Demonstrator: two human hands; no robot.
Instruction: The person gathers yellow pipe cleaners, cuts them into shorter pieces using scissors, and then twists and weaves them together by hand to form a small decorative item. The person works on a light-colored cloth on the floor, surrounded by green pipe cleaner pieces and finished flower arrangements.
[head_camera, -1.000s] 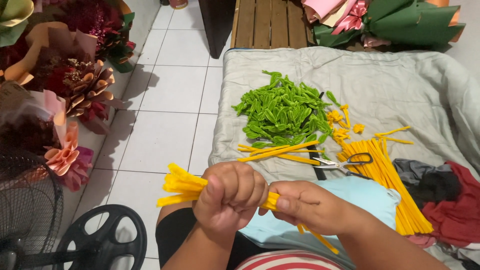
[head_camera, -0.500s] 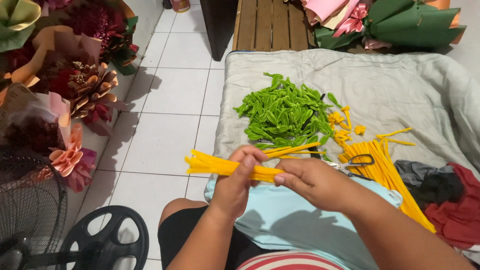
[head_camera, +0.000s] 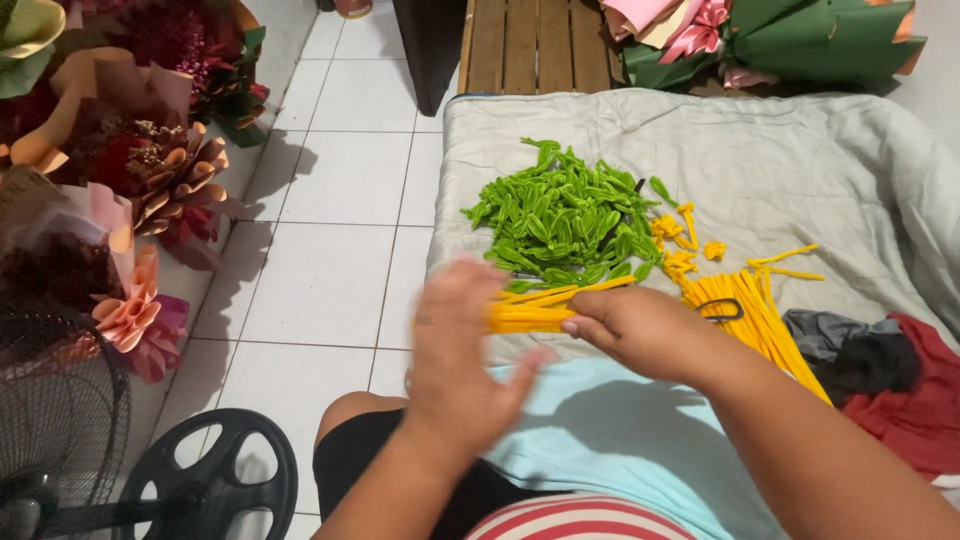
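Your right hand has its grip clamped on a bundle of yellow pipe cleaners, pinching it at the right-hand end, just above the near edge of the grey blanket. The bundle's long axis runs nearly level, left to right, and it sticks out leftward from that grip, straight toward your left hand. That left hand is blurred, fingers spread and palm flat, right at the free end; whether it touches the tips you cannot tell from here. So the free end lies left of the hold, and the left hand is the nearer one to it.

Half a second ago your left hand was wrapped around the bundle and the stems reached well out past it to the left. Now that hand has let go and opened, and the bundle shows shorter. The green pile and the loose yellow stems lie where they were.
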